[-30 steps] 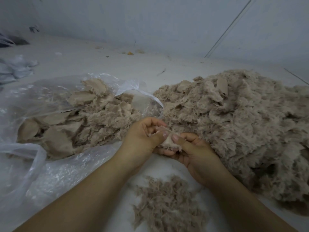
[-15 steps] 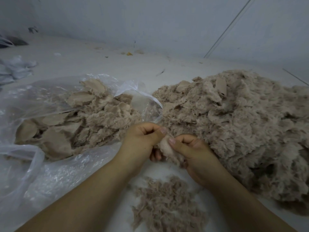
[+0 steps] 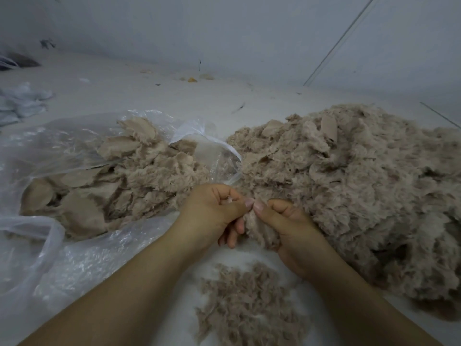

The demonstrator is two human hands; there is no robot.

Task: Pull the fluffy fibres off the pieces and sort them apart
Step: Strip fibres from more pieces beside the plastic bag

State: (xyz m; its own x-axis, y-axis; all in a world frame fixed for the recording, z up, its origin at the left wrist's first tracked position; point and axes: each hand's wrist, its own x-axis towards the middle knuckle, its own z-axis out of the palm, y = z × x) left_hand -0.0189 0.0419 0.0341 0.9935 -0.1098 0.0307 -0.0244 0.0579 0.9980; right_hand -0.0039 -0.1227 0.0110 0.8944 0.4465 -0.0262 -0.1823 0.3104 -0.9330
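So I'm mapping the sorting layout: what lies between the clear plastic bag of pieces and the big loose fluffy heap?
In the head view, the clear plastic bag and big fluffy heap nearly meet; only bare white floor farther back.

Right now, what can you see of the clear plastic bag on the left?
The plastic bag is thin, clear and crinkled, lying slumped on the pale surface with its mouth open toward the middle. Inside sits a heap of beige fluffy pieces, some showing flat smooth backing. A handle loop droops at its near left. Neither hand touches it.

Dim flat light, soft focus, wide-angle bowing
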